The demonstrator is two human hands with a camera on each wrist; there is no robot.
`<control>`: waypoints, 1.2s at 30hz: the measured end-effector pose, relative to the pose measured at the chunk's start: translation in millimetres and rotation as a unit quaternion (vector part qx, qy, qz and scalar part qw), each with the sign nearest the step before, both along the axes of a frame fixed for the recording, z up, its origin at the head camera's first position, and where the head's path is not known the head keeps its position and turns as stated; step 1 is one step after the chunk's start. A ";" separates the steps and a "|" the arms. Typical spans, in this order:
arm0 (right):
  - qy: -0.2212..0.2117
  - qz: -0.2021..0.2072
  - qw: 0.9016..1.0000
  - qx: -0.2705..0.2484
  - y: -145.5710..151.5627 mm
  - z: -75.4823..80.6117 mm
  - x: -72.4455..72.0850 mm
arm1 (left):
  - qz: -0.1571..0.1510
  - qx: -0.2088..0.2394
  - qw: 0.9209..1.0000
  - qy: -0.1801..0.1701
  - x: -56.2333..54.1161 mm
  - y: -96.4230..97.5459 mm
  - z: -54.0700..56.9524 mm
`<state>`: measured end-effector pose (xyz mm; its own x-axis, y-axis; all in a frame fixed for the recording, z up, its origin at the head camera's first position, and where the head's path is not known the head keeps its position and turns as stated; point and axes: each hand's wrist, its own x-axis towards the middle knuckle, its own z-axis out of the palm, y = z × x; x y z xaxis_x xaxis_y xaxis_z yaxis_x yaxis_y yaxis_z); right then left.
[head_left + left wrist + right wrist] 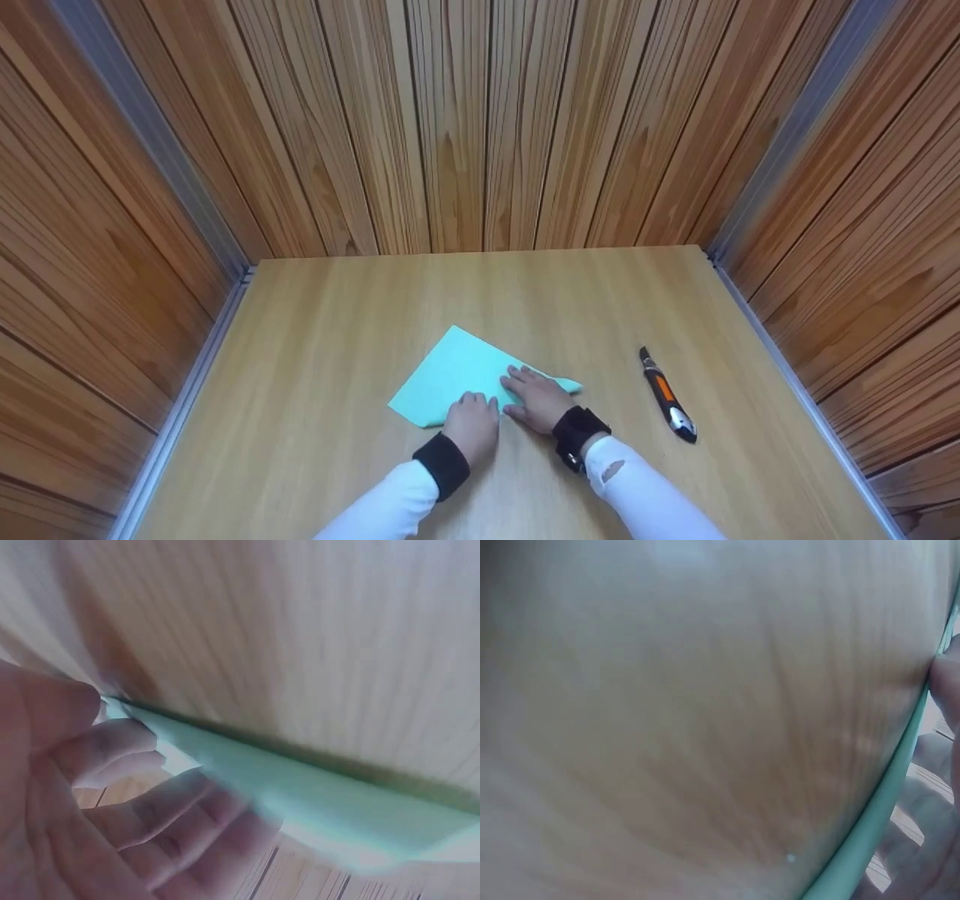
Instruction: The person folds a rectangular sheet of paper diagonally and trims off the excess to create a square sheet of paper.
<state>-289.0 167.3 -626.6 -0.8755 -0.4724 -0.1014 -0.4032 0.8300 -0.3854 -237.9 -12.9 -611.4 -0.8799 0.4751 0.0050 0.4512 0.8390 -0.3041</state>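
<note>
A mint-green sheet of paper [446, 367], folded along its near edge, lies on the table in the head view. My left hand [472, 427] has bent fingers at that near edge; in the left wrist view, thumb and forefinger pinch the paper's fold [247, 772]. Spread fingers of my right hand [538, 397] press flat on the paper's right part, the thumb close to the left hand. A narrow paper tip sticks out beyond the right fingers. In the right wrist view, the paper edge [877, 817] runs beside the thumb, and the hand is mostly out of frame.
A utility knife [666, 394] with a black and orange handle lies to the right of the paper on the wooden table [315, 337]. Wood-plank walls [450, 150] stand at the back and both sides, with metal rails [187, 390] along the table's sides.
</note>
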 end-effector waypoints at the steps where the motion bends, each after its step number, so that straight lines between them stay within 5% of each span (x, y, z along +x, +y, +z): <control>1: -0.001 0.000 1.000 0.000 -0.3 0.2 0.4 | -0.004 0.018 1.000 -0.002 3.2 -2.6 0.8; 9: -0.001 -0.006 1.000 0.008 -1.4 3.4 1.0 | -0.019 0.139 0.986 -0.090 13.9 -24.9 0.5; 16: -0.008 -0.010 1.000 0.016 -1.5 1.6 0.0 | -0.024 0.143 0.982 -0.124 14.8 -31.7 -3.1; 26: 0.006 0.003 1.000 0.005 -1.5 1.1 1.8 | 0.009 0.167 0.977 -0.133 16.3 -33.2 -7.1; 36: 0.017 0.025 0.999 0.020 1.4 2.5 -1.3 | 0.030 0.173 0.965 -0.193 9.2 -26.5 3.7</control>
<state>-290.3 168.6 -624.2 -0.8547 -0.5111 -0.0913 -0.4564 0.8234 -0.3373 -228.8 -39.4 -607.7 -0.8736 0.4525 -0.1791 0.4229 0.8880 0.1807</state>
